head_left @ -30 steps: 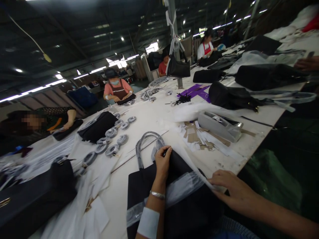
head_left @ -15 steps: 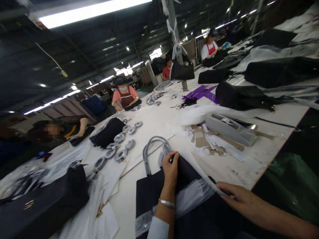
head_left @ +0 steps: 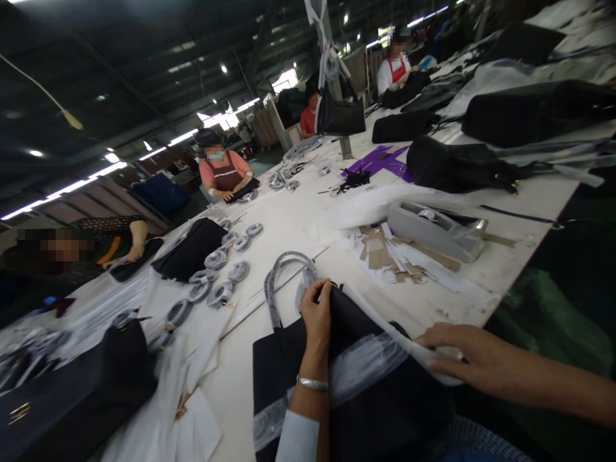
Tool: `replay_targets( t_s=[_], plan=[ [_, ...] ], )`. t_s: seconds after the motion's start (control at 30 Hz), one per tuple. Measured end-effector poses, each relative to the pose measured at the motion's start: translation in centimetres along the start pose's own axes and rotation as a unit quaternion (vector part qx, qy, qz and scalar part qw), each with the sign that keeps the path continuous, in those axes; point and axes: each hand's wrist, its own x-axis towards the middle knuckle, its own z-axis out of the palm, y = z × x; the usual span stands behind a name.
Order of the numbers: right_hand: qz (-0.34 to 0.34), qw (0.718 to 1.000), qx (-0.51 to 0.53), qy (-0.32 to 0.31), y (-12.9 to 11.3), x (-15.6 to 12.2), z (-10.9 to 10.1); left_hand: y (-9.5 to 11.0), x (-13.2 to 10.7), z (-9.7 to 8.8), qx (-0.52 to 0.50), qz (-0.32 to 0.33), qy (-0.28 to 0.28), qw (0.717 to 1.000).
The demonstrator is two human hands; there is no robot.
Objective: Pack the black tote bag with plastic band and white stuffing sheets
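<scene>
A black handbag (head_left: 380, 410) lies in front of me, with clear plastic film (head_left: 368, 359) across its middle. Its handle (head_left: 289, 260), wrapped in film, arches up beyond the top edge. My left hand (head_left: 315, 317), wearing a silver bangle, pinches the bag's top edge near the base of the handle. At the bag's right side, my right hand (head_left: 450, 353) grips a thin white sheet (head_left: 414, 350) between thumb and fingers. This sheet runs along the bag's edge towards the far side. The bag's lower part goes out of the picture.
A grey tape dispenser (head_left: 433, 231) stands beyond my right hand, beside paper and card scraps (head_left: 385, 256). Wrapped strap coils (head_left: 238, 271) lie to the left, near another black bag (head_left: 192, 250). A large dark bag (head_left: 81, 391) fills the near left. Several co-workers sit around the table.
My right hand has moved slightly outward from the bag, and more of the white sheet shows beside it. My left hand keeps its pinch. The whole view has shifted a little.
</scene>
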Motion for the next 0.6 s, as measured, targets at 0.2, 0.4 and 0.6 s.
replay_targets(
  t_s=[0.2, 0.4, 0.6],
  plan=[
    [0.081, 0.984, 0.156, 0.0, -0.6, -0.1, 3.5, -0.1, 0.1, 0.3, 0.013, -0.003, -0.017, 1.0],
    [0.017, 0.992, 0.066, 0.103, 0.0, -0.6, 5.2, 2.2, -0.3, -0.3, 0.099, 0.089, 0.058, 0.989],
    [0.001, 0.992, 0.073, 0.102, 0.8, -0.6, 5.3, 8.2, -3.8, 0.5, 0.279, 0.184, -0.206, 0.919]
  ],
)
